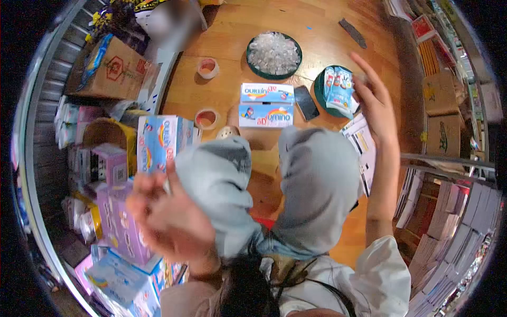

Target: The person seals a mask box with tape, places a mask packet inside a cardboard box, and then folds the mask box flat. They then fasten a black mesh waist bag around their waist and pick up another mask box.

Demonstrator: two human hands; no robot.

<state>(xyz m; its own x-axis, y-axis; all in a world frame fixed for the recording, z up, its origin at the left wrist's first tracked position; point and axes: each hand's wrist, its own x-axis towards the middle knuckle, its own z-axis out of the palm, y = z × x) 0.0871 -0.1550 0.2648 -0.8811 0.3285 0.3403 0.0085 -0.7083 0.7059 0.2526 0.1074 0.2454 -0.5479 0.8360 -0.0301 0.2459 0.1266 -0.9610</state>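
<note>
My right hand (376,103) reaches out at the right with its index finger stretched forward and nothing visible in its grasp. Beside its fingers, several light-blue printed packets (338,90) lie in a round dark-green tray (319,94). My left hand (174,219) is raised beside my left knee, smeared by motion, so its grip cannot be made out. Close to it stands a blue and white carton (151,142). In front of my knees sits a blue-and-white printed box (266,115), with a dark phone (307,103) to its right.
A green bowl (249,63) holds a heap of clear, shiny small pieces (273,53). Two tape rolls (207,68) lie on the wooden floor. Cartons (113,68) and purple boxes (124,222) crowd the left; stacked paper goods (449,238) line the right. Papers (364,142) lie by my right knee.
</note>
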